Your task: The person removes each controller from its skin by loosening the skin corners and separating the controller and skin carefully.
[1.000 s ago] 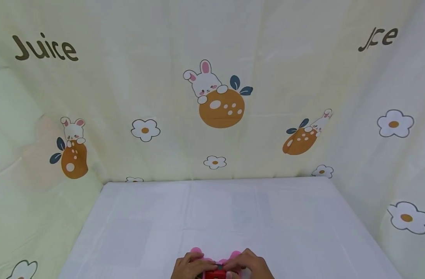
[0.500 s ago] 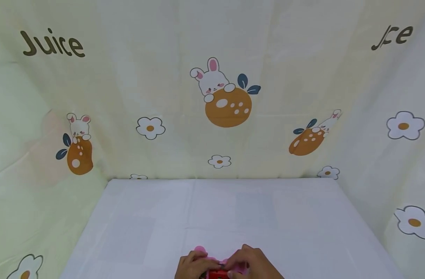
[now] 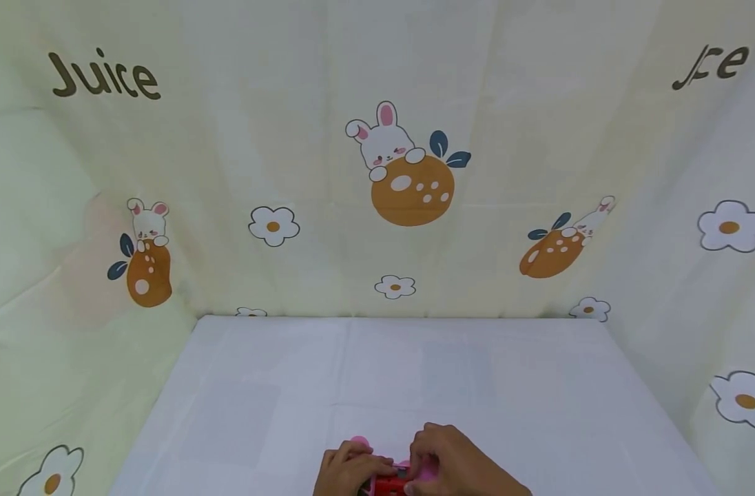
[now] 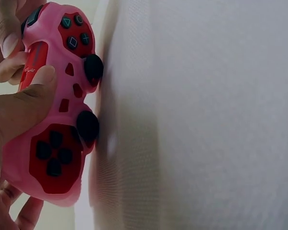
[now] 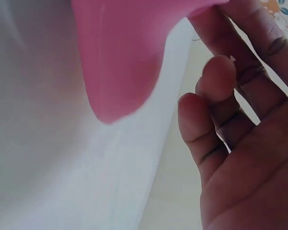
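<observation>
A red game controller (image 3: 388, 486) with black sticks and buttons sits in a soft pink cover (image 4: 50, 24), low in the head view. My left hand (image 3: 349, 472) grips one end of it. In the left wrist view, the left thumb (image 4: 43, 81) lies across the red middle and other fingers show beyond the handle. My right hand (image 3: 454, 461) pinches at the other end, near the top edge. The right wrist view shows a pink handle (image 5: 125, 62) hanging down, with the right fingers (image 5: 216, 79) bent beside it. The pinching fingertips are partly hidden.
A white-covered table (image 3: 353, 372) lies under and beyond the hands. Pale curtains (image 3: 315, 165) printed with rabbits, oranges and flowers surround it at the back and both sides.
My right hand has shifted right and slightly up, away from the left hand, with its wrist swung outward. The left hand keeps its grip. The whole scene has drifted right in the head view.
</observation>
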The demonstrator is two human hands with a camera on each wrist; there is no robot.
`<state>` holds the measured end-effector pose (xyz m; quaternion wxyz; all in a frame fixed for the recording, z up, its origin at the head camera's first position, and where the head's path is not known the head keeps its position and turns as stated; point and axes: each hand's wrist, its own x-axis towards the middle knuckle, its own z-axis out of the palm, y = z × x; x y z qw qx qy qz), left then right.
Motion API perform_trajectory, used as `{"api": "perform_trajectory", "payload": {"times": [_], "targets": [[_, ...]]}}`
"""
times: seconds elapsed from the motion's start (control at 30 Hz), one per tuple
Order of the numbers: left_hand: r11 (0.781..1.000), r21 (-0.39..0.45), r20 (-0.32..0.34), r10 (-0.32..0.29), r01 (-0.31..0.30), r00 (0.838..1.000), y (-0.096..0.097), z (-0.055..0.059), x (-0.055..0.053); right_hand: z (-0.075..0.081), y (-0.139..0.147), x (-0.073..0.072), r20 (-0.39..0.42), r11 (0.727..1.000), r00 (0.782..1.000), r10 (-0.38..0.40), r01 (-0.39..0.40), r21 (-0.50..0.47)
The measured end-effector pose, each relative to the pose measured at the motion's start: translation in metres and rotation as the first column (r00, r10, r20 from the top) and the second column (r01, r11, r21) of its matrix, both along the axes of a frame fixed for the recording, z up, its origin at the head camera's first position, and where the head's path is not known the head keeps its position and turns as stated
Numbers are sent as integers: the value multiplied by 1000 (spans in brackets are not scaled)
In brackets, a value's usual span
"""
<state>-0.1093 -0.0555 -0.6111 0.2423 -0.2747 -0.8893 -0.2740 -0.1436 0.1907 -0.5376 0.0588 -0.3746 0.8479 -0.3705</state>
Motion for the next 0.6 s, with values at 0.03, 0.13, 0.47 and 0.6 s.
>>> {"api": "perform_trajectory", "payload": {"times": [0.03, 0.13, 0.47, 0.6], "targets": [[1000, 3, -11, 4, -4, 1000, 0, -1, 0, 1, 0, -1, -18, 1000, 1000, 0, 0, 28], [1000, 4, -38, 15, -14, 999, 0, -2, -1, 4, -1, -6, -93, 995, 995, 26, -17, 93], [999, -26, 66, -42, 44, 997, 0, 3, -1, 18, -1, -27, 114, 944, 951, 286, -300, 135], [998, -15, 83, -55, 56, 995, 1, 4, -1, 27, -5, -32, 292, 894, 886, 360, -417, 165]]}}
